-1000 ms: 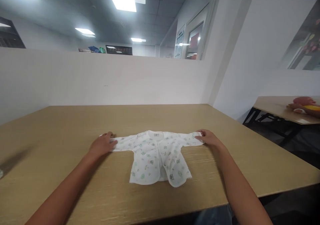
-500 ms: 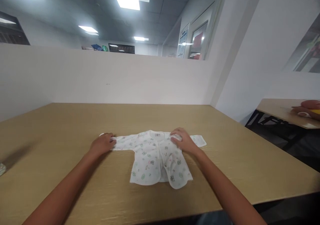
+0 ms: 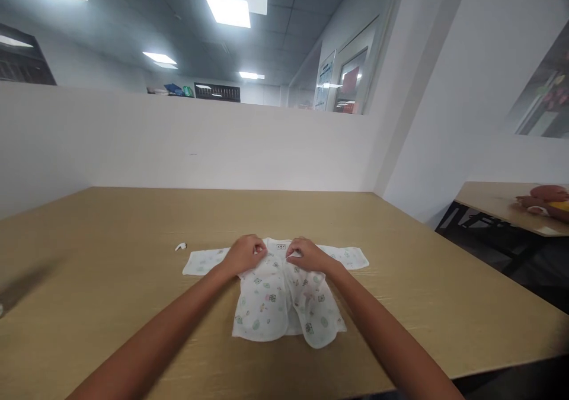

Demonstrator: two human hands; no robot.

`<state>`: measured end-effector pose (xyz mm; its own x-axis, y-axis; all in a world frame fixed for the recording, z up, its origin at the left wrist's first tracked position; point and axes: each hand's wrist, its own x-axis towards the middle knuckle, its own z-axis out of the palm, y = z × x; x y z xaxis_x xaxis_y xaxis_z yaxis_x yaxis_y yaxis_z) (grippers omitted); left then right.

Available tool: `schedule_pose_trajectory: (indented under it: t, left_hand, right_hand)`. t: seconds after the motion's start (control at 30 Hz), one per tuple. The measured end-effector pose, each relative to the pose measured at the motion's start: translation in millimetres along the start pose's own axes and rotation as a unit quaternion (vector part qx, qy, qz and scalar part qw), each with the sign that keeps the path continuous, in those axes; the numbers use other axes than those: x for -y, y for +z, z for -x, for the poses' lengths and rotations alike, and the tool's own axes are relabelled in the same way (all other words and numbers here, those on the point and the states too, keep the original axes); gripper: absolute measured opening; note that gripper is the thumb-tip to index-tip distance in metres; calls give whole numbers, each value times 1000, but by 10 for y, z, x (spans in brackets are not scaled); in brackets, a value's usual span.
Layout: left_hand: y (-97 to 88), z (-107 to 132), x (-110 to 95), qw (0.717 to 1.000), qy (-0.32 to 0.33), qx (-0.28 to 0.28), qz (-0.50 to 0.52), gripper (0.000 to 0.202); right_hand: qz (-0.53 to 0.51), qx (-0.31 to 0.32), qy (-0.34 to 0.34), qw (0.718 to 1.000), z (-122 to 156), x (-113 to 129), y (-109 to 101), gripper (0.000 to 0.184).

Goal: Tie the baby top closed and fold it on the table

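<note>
Shirt (image 3: pixel 263 305) lies spread on the table (image 3: pixel 133 222); left hand (image 3: pixel 243 254) and right hand (image 3: pixel 310 255) pinch it narrowly either side of the collar (image 3: pixel 281 247), cloth caught hard to judge; step appears to be neckline adjustment; next move calls for even tension.

The small jacket (image 3: pixel 263 308) is white, scattered with little green and grey-black motifs and a few touches of pink; its neck label (image 3: pixel 281 246) shows dark marks on white. The surface (image 3: pixel 128 225) is light tan, the little object (image 3: pixel 181 246) on it white. The wall (image 3: pixel 275 151) behind is plain off-white, the ceiling (image 3: pixel 178 35) grey with bright white light panels (image 3: pixel 227 10)
</note>
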<state>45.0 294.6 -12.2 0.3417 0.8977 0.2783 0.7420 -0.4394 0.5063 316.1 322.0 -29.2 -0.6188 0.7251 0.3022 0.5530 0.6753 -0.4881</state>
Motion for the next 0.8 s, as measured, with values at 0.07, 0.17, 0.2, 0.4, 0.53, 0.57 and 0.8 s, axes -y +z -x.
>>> schedule_pose_trajectory:
  t: [0.07,0.17,0.2,0.4,0.53,0.57,0.8]
  left_hand:
    - [195,-200,-139,1000,-8,23,10,14]
    - [368,-369,-156,999,-21,35,27,17]
    - [391,-392,-133,998,-20,40,37,19]
    - [341,-386,-20,988,13,92,122,20]
    - [308,-386,-10,975,-17,121,185,22]
    - [305,-384,-10,970,-27,130,204,23]
    - [341,-369,26,929,-72,162,325,28]
  right_hand:
    - [-10,7,1,1000,-22,10,11,9]
    - [-19,11,7,1000,-2,8,44,11]
    - [-22,11,7,1000,12,7,53,11]
    - [-37,-14,6,999,32,11,86,11]
    - [-53,-53,16,997,-8,9,183,11]
    - [-58,-63,20,996,-18,9,219,11]
    - [-82,-128,55,987,-63,44,403,8]
